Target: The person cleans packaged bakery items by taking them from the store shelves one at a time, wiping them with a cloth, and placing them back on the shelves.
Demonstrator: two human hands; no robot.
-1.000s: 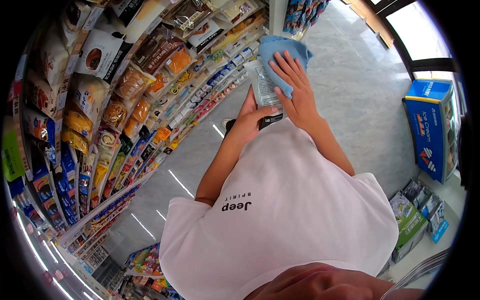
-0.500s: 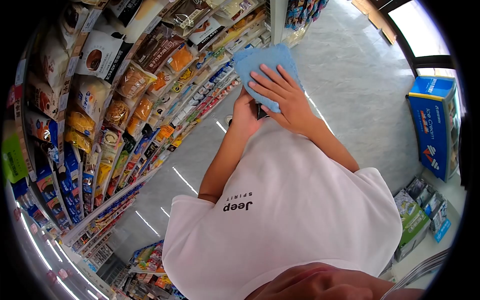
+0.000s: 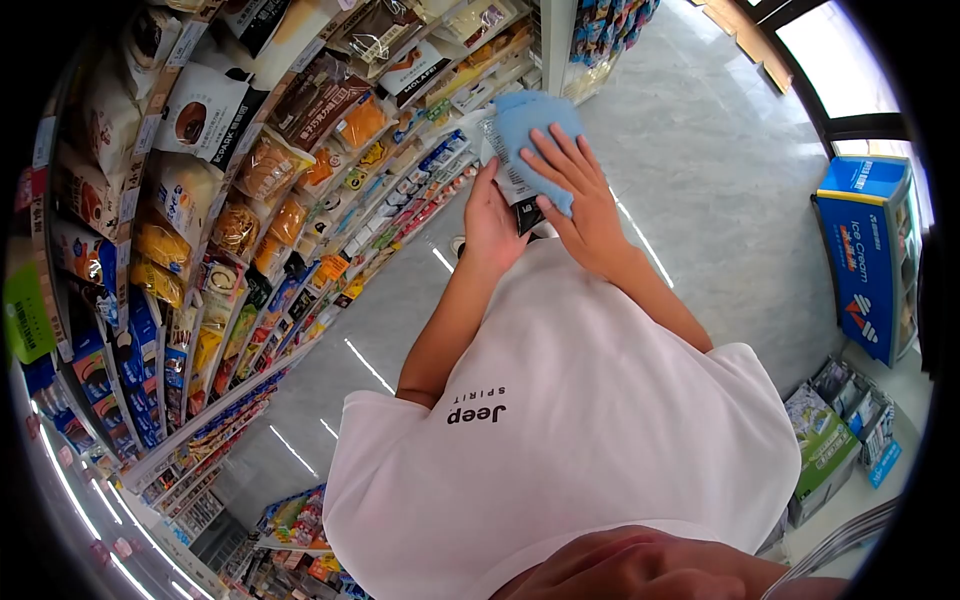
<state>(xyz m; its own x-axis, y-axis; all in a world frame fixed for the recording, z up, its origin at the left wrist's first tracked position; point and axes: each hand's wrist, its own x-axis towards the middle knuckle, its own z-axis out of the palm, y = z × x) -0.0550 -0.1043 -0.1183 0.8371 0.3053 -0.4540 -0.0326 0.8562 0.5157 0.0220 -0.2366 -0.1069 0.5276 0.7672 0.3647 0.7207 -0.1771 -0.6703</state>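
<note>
In front of my chest, my left hand (image 3: 495, 220) is closed around a white snack bag (image 3: 512, 180) with small print and a black end. The bag's far side is hidden. My right hand (image 3: 585, 195) lies over a light blue cloth (image 3: 530, 120), with its fingers stretched along it. The cloth is pressed against the bag's right side and covers part of it.
Shelves of packaged bread and snacks (image 3: 205, 115) rise along the left. A blue ice cream freezer (image 3: 860, 250) stands at the right near a glass door, with boxes (image 3: 825, 440) below it. Grey tiled floor (image 3: 690, 150) lies between.
The cloth has slid to the right across the bag, along with my right hand. More of the bag's printed side and black end now shows. My left hand has turned slightly.
</note>
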